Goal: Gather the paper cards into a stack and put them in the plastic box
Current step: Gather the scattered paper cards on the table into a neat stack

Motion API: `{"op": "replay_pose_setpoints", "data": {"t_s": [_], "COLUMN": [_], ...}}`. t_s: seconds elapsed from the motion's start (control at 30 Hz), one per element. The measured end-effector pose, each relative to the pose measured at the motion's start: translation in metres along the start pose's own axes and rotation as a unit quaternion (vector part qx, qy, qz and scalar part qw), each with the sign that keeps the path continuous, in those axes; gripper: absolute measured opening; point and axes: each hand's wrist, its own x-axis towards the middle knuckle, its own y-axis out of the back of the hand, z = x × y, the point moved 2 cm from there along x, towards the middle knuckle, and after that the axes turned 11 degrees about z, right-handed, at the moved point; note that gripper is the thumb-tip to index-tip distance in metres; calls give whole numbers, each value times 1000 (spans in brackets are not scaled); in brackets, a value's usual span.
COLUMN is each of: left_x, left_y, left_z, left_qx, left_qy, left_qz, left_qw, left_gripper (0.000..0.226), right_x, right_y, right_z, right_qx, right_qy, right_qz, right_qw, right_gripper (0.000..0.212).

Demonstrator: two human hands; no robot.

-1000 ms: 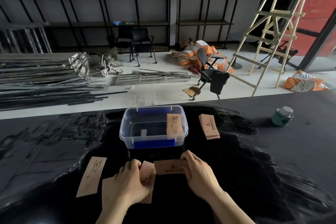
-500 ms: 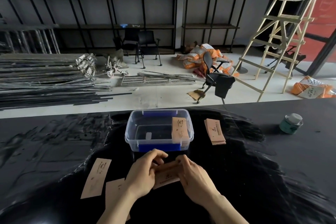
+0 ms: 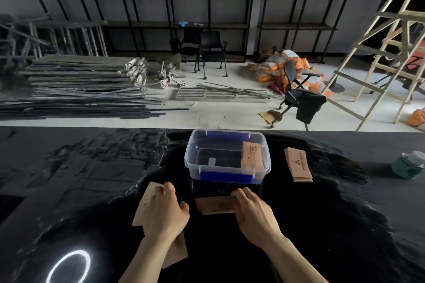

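A clear plastic box (image 3: 226, 167) with blue clips stands mid-table, holding brown paper cards (image 3: 252, 155) at its right end. My right hand (image 3: 253, 211) grips the right end of a small stack of cards (image 3: 215, 205) lying just in front of the box. My left hand (image 3: 164, 211) lies palm down on a loose card (image 3: 143, 207) to the left, fingers spread over it, thumb off the card. Another loose card (image 3: 178, 253) shows partly under my left forearm. A further pile of cards (image 3: 299, 164) lies to the right of the box.
The table (image 3: 322, 225) is glossy black. A small green jar with a white lid (image 3: 409, 164) stands at the far right. A ring-light reflection (image 3: 69, 266) glows at the near left. Beyond the table's far edge are metal bars, chairs and a wooden ladder.
My left hand let go of the stack held between both hands and moved left onto the loose card. My right hand keeps the stack, now flat in front of the box.
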Motion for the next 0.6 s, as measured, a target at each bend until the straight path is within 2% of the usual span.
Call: {"op": "replay_pose_setpoints", "data": {"t_s": [0.13, 0.2, 0.27, 0.4, 0.53, 0.6], "left_x": [-6, -11, -13, -16, -15, -11], "left_y": [-8, -11, -14, -16, -9, -9], "left_z": [-22, -25, -25, -31, -34, -35], "left_qx": [65, 83, 74, -53, 44, 19], "left_qy": [43, 47, 40, 63, 45, 49], "left_qz": [-69, -88, -88, -55, -43, -61], "left_qw": [995, 991, 993, 995, 997, 997], "left_gripper": [106, 117, 111, 95, 91, 79], "right_x": [5, 6, 8, 10, 9, 8], "right_y": [-5, -6, -7, -8, -8, -8], "right_z": [-8, -9, -9, -6, -5, -5], "right_qx": [10, 14, 15, 19, 25, 26], "right_qy": [-2, -9, -11, -2, 6, 7], "right_qz": [-1, 2, -3, -29, -35, -37], "right_qw": [1000, 1000, 1000, 999, 999, 999], "right_gripper": [26, 21, 19, 19, 18, 19]}}
